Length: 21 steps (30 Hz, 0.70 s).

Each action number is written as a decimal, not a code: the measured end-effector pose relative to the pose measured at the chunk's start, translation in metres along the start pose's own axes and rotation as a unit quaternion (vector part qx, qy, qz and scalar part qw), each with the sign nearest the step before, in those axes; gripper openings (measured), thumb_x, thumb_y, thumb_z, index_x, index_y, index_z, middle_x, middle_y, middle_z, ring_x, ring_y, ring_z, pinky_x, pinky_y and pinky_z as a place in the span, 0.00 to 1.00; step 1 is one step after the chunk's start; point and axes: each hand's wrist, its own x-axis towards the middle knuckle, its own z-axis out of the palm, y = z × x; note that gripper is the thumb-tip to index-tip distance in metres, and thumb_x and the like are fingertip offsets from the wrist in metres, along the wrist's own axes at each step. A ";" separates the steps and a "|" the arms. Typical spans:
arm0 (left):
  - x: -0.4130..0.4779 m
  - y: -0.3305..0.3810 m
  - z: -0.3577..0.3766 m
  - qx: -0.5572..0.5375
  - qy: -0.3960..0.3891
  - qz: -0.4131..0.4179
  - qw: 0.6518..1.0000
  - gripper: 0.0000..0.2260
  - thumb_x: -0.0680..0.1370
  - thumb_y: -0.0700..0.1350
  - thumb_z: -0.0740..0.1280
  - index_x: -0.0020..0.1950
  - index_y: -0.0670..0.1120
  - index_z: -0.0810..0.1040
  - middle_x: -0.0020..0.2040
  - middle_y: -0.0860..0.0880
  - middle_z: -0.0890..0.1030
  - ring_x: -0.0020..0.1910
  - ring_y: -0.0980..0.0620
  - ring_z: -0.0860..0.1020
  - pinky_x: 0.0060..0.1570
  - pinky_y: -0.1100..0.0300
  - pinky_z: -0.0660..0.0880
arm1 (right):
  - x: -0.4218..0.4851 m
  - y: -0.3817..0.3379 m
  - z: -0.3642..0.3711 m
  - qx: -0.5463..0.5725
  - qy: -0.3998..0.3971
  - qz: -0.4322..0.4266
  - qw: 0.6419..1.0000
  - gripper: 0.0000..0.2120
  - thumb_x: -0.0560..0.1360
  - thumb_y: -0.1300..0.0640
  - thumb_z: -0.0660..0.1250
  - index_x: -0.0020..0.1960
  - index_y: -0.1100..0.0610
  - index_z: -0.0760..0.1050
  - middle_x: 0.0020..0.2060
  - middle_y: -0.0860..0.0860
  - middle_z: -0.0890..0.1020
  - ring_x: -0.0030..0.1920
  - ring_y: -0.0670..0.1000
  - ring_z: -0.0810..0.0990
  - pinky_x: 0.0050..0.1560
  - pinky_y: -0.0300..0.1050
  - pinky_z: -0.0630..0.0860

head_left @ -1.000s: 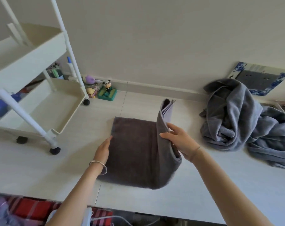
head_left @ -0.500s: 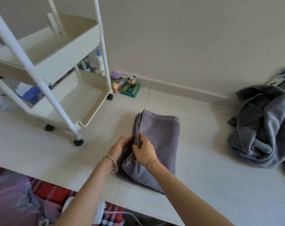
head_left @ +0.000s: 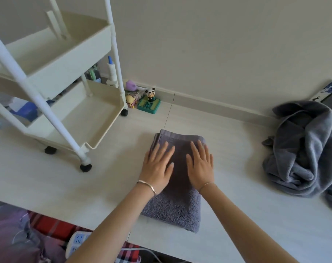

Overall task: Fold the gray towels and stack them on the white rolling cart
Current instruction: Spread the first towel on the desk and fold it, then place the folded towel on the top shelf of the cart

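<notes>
Nearest the camera, a white power strip (head_left: 77, 243) lay on plaid bedding (head_left: 47, 226) at the lower edge. Beyond it, on the pale tiled floor (head_left: 47, 177), a folded gray towel (head_left: 177, 207) lay flat as a narrow rectangle, its layered edges facing left. The left hand (head_left: 157, 166) and right hand (head_left: 200, 166) rested palm-down side by side on the towel's far half. The fingers were straight and slightly apart, pressing flat and clamped on nothing. Each wrist bore a thin bracelet. Left of the towel and apart from it stood the white rolling cart (head_left: 108, 133); no towel lay in the two trays visible. At far right, well apart, unfolded gray towels (head_left: 303, 154) lay in a heap. A panda figure (head_left: 150, 93) stood by the baseboard.
</notes>
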 end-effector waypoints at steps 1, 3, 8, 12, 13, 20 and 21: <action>0.002 0.001 0.009 0.039 -0.015 0.015 0.999 0.26 0.77 0.56 0.47 0.74 0.50 0.64 0.75 0.49 0.62 0.74 0.47 0.59 0.71 0.45 0.54 | -0.002 0.006 0.010 -0.023 -0.026 0.006 0.999 0.25 0.81 0.44 0.47 0.76 0.49 0.54 0.77 0.48 0.51 0.77 0.50 0.43 0.74 0.48 0.41; 0.005 -0.005 0.022 0.073 -0.041 0.002 0.996 0.24 0.78 0.54 0.50 0.70 0.49 0.70 0.71 0.47 0.70 0.69 0.44 0.69 0.64 0.40 0.66 | -0.008 0.013 0.025 -0.051 -0.031 0.001 0.998 0.33 0.75 0.37 0.37 0.77 0.48 0.51 0.77 0.48 0.47 0.76 0.48 0.38 0.74 0.48 0.39; 0.006 -0.024 0.035 0.065 -0.059 -0.025 0.996 0.26 0.81 0.59 0.43 0.74 0.51 0.64 0.74 0.48 0.65 0.73 0.45 0.63 0.67 0.43 0.60 | -0.005 0.014 0.040 -0.058 -0.009 0.004 0.998 0.35 0.72 0.37 0.35 0.76 0.48 0.53 0.77 0.48 0.50 0.76 0.50 0.41 0.74 0.50 0.41; 0.007 -0.022 0.035 0.061 -0.067 -0.036 0.995 0.32 0.78 0.63 0.33 0.75 0.51 0.59 0.76 0.49 0.59 0.75 0.46 0.57 0.69 0.43 0.57 | -0.010 0.016 0.028 0.036 -0.012 0.009 0.999 0.30 0.77 0.38 0.49 0.77 0.47 0.51 0.77 0.46 0.47 0.76 0.48 0.42 0.74 0.45 0.44; 0.007 -0.021 0.035 0.061 -0.062 -0.034 0.996 0.34 0.76 0.64 0.30 0.76 0.52 0.54 0.77 0.51 0.54 0.76 0.47 0.51 0.71 0.45 0.54 | -0.015 0.016 0.023 0.113 0.001 0.034 0.993 0.30 0.78 0.43 0.56 0.77 0.49 0.51 0.77 0.46 0.49 0.76 0.48 0.46 0.74 0.43 0.47; 0.009 -0.019 0.028 0.029 -0.099 -0.055 0.993 0.48 0.60 0.75 0.22 0.76 0.55 0.41 0.76 0.57 0.38 0.75 0.55 0.36 0.74 0.50 0.41 | -0.023 0.024 -0.007 0.425 -0.083 0.352 0.830 0.25 0.70 0.49 0.73 0.60 0.63 0.74 0.54 0.55 0.80 0.47 0.50 0.78 0.50 0.42 0.75; 0.008 -0.019 0.026 0.012 -0.105 -0.059 0.993 0.50 0.59 0.76 0.24 0.77 0.54 0.42 0.77 0.56 0.40 0.75 0.55 0.38 0.74 0.51 0.41 | -0.020 0.022 -0.013 0.449 -0.117 0.354 0.812 0.23 0.69 0.49 0.74 0.56 0.63 0.76 0.52 0.55 0.81 0.47 0.50 0.79 0.47 0.41 0.76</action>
